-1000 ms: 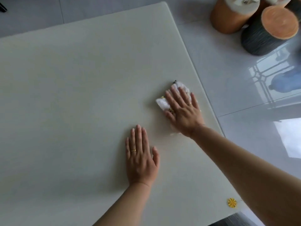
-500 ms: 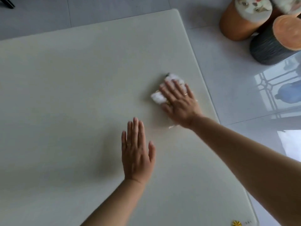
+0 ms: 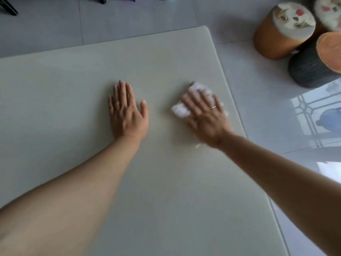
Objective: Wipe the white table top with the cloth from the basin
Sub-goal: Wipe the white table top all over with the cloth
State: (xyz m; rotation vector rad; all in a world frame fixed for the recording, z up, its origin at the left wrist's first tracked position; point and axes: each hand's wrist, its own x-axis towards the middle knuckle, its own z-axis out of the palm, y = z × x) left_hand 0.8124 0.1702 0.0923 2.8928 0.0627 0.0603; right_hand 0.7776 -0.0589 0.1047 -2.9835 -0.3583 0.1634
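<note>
White table top [image 3: 77, 74] | crumpled white cloth [image 3: 180, 109] under flat right hand [image 3: 206, 117] | left hand [image 3: 127, 113] flat, empty

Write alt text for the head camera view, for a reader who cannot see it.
A person's right hand presses a white cloth onto the white table top near its right edge, fingers straight. The left hand lies flat on the table beside it, apart from the cloth. At the upper right, round stools stand on the tiled floor.
</note>
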